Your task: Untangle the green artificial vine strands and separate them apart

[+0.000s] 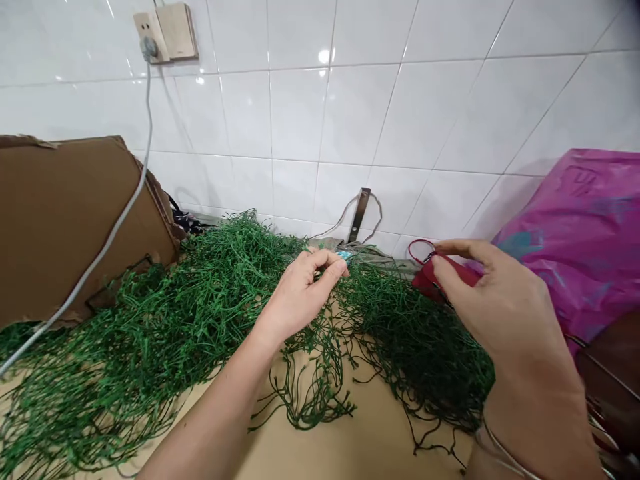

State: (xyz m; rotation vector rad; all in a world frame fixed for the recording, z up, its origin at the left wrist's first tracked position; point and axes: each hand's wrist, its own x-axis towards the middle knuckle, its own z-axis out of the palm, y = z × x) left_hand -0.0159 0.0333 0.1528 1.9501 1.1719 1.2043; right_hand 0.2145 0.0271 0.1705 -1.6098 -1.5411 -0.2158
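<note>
A heap of green artificial vine strands (200, 333) spreads across a tan cardboard surface (370, 447), with thin strands trailing towards me. My left hand (300, 293) pinches some of these strands at the back of the heap, right beside a small turquoise piece (344, 255). My right hand (493, 293) grips a red fabric pouch (433, 277) between thumb and fingers, and a thin red loop (420, 250) rises from it. Part of the pouch is hidden behind those fingers. Both hands are close together above the far edge of the greenery.
A white tiled wall rises behind, with a wall socket (165, 33) and a grey cable (113, 213) running down across a brown cardboard sheet (75, 227). A metal bracket (359, 215) sits on the tiles. A magenta plastic bag (580, 233) lies at right, above a dark brown object (613, 373).
</note>
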